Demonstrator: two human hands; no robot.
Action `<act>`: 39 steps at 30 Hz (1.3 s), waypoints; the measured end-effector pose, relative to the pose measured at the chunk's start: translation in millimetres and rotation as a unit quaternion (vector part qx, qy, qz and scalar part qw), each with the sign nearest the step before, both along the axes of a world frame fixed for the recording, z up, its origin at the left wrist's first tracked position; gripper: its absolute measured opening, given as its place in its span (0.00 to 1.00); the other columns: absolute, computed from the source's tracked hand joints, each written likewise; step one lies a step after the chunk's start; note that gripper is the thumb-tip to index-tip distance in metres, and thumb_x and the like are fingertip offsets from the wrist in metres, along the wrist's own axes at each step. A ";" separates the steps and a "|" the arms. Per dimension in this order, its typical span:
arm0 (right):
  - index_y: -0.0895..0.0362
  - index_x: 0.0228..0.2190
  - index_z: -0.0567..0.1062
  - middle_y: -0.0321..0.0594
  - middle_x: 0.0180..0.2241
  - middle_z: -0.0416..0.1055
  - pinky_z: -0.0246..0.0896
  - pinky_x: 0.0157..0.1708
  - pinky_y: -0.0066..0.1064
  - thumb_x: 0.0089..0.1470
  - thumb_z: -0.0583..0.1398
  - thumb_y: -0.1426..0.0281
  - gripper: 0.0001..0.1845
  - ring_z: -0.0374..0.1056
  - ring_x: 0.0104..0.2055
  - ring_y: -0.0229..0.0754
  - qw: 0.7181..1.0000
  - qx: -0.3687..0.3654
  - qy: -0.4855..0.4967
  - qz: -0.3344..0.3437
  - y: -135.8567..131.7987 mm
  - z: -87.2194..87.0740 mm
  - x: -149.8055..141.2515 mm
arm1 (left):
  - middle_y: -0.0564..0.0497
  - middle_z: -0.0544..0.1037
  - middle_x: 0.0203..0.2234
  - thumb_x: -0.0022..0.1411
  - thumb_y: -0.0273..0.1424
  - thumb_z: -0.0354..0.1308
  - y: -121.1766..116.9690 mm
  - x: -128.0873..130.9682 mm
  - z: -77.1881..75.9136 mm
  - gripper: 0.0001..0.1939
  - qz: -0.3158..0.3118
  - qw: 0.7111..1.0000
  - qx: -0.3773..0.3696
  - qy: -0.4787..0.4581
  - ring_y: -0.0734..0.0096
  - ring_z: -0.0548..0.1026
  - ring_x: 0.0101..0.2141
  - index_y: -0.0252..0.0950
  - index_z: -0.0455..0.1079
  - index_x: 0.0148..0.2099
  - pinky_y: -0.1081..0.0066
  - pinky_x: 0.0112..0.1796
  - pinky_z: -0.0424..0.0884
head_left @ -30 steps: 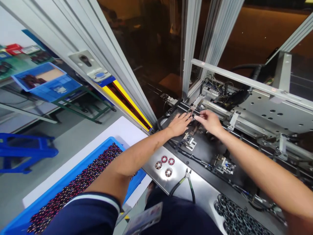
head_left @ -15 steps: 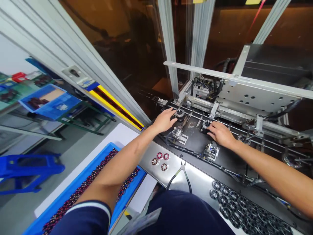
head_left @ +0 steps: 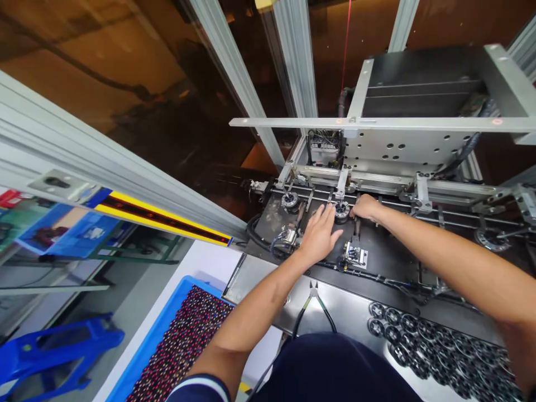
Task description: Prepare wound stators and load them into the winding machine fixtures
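Inside a machine with a metal frame, both my hands meet at a small round wound part [head_left: 341, 209] seated on a rail fixture. My left hand [head_left: 319, 235] lies with fingers stretched toward the part's left side, fingertips touching it. From the right, my right hand [head_left: 365, 206] has its fingers curled against the part. A second round part [head_left: 290, 199] sits on the rail further left, with no hand on it.
Black-handled cutters [head_left: 312, 304] lie on the steel front plate. Rows of round black parts [head_left: 427, 340] fill the lower right. A blue tray [head_left: 180, 340] of dark wound parts stands at the lower left. A yellow-and-black bar [head_left: 163, 218] runs along the frame.
My left hand left the left round part and moved right to the middle one. My right hand moved slightly up onto the same part. The view swung right.
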State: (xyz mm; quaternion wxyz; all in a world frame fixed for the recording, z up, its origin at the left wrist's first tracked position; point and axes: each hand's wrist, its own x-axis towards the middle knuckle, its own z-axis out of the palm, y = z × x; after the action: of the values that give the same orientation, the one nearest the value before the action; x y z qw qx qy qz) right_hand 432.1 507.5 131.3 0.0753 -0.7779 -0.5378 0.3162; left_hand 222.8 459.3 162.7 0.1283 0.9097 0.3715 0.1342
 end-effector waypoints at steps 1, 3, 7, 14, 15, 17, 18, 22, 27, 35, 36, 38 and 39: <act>0.60 0.48 0.74 0.43 0.47 0.73 0.73 0.43 0.39 0.63 0.62 0.61 0.18 0.73 0.45 0.43 1.000 -0.016 0.006 -0.019 5.9 0.8 0.2 | 0.33 0.60 0.68 0.68 0.35 0.56 3.0 6.8 -5.5 0.33 -0.002 1.000 -0.003 0.010 0.46 0.55 0.69 0.30 0.54 0.70 0.46 0.63 0.63; 0.60 0.50 0.73 0.45 0.48 0.73 0.73 0.45 0.40 0.62 0.62 0.62 0.18 0.73 0.47 0.45 0.998 -0.029 0.014 -0.057 13.4 3.8 1.2 | 0.34 0.58 0.69 0.67 0.34 0.57 7.5 15.2 -13.4 0.34 -0.008 1.000 -0.009 0.029 0.45 0.54 0.70 0.31 0.53 0.71 0.45 0.64 0.61; 0.59 0.49 0.73 0.44 0.48 0.73 0.73 0.45 0.41 0.63 0.61 0.61 0.18 0.73 0.46 0.44 0.994 -0.010 0.062 -0.090 10.4 10.8 3.1 | 0.36 0.58 0.70 0.66 0.32 0.58 11.7 18.6 -20.2 0.32 -0.020 0.998 -0.013 0.062 0.45 0.54 0.70 0.33 0.56 0.69 0.43 0.64 0.59; 0.60 0.46 0.74 0.41 0.43 0.74 0.74 0.41 0.37 0.63 0.61 0.61 0.16 0.73 0.41 0.41 0.984 -0.008 0.151 -0.090 -0.5 9.9 -4.4 | 0.36 0.56 0.70 0.66 0.29 0.56 15.7 18.6 -11.9 0.32 -0.043 0.993 -0.016 0.109 0.44 0.55 0.69 0.29 0.56 0.69 0.44 0.65 0.57; 0.60 0.46 0.74 0.41 0.44 0.74 0.74 0.40 0.37 0.63 0.61 0.61 0.16 0.73 0.41 0.41 0.984 -0.006 0.153 -0.091 0.8 10.9 -6.5 | 0.36 0.56 0.70 0.65 0.29 0.56 15.9 18.9 -9.4 0.32 -0.045 0.992 -0.016 0.115 0.45 0.56 0.69 0.29 0.56 0.69 0.45 0.65 0.57; 0.60 0.45 0.74 0.41 0.43 0.75 0.74 0.40 0.37 0.63 0.61 0.62 0.15 0.73 0.41 0.40 0.985 0.006 0.151 -0.084 2.1 18.1 -11.3 | 0.36 0.57 0.70 0.64 0.29 0.57 15.8 19.5 -4.9 0.33 -0.046 0.991 -0.016 0.126 0.45 0.57 0.68 0.29 0.57 0.69 0.46 0.65 0.58; 0.60 0.45 0.75 0.41 0.42 0.75 0.74 0.40 0.37 0.63 0.61 0.62 0.15 0.73 0.40 0.40 0.986 0.015 0.147 -0.076 0.3 24.9 -13.2 | 0.36 0.57 0.70 0.63 0.29 0.58 15.5 19.9 -3.3 0.34 -0.045 0.990 -0.015 0.131 0.45 0.57 0.68 0.29 0.57 0.69 0.46 0.65 0.58; 0.60 0.39 0.78 0.39 0.38 0.78 0.70 0.43 0.34 0.55 0.68 0.63 0.14 0.74 0.39 0.40 0.987 0.094 0.131 -0.009 -38.5 69.5 -0.9 | 0.37 0.57 0.70 0.61 0.28 0.61 14.5 20.4 -0.9 0.36 -0.041 0.989 -0.016 0.141 0.42 0.56 0.68 0.32 0.56 0.69 0.43 0.64 0.57; 0.55 0.32 0.80 0.38 0.30 0.79 0.66 0.35 0.32 0.55 0.65 0.57 0.14 0.74 0.32 0.42 0.974 0.219 0.032 0.053 -135.5 100.5 85.5 | 0.36 0.57 0.70 0.58 0.27 0.64 15.9 20.8 -1.0 0.39 -0.043 0.989 -0.030 0.137 0.41 0.55 0.69 0.34 0.57 0.69 0.42 0.65 0.55; 0.57 0.40 0.82 0.49 0.49 0.76 0.66 0.55 0.44 0.48 0.68 0.70 0.14 0.72 0.52 0.53 0.954 0.273 -0.034 0.120 -176.3 18.9 135.3 | 0.36 0.57 0.70 0.56 0.27 0.66 16.0 20.2 2.8 0.38 -0.039 0.991 -0.045 0.120 0.41 0.55 0.69 0.34 0.60 0.68 0.45 0.64 0.59; 0.56 0.41 0.82 0.50 0.51 0.74 0.64 0.58 0.45 0.49 0.68 0.71 0.15 0.70 0.55 0.54 0.950 0.281 -0.034 0.130 -173.5 13.5 131.4 | 0.35 0.56 0.70 0.57 0.28 0.66 14.1 19.5 4.2 0.37 -0.033 0.992 -0.045 0.112 0.42 0.57 0.69 0.33 0.60 0.67 0.47 0.64 0.61; 0.55 0.41 0.82 0.50 0.54 0.71 0.62 0.60 0.47 0.51 0.68 0.70 0.13 0.67 0.57 0.55 0.946 0.290 -0.037 0.139 -168.2 8.2 125.9 | 0.33 0.57 0.70 0.60 0.30 0.63 6.7 18.3 10.2 0.34 -0.020 0.995 -0.038 0.089 0.46 0.60 0.68 0.31 0.61 0.67 0.51 0.64 0.63; 0.54 0.40 0.83 0.50 0.55 0.70 0.61 0.60 0.48 0.52 0.67 0.70 0.12 0.66 0.58 0.55 0.945 0.292 -0.038 0.141 -166.3 7.4 124.8 | 0.33 0.58 0.69 0.62 0.31 0.61 0.9 18.1 14.9 0.32 -0.013 0.997 -0.031 0.074 0.48 0.61 0.67 0.30 0.61 0.66 0.52 0.64 0.63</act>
State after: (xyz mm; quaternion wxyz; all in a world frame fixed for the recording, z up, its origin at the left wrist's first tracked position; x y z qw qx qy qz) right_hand 556.9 341.2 138.7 0.2330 -0.6495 -0.7132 0.1231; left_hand 240.9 460.2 177.7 0.1305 0.9174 0.3723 0.0528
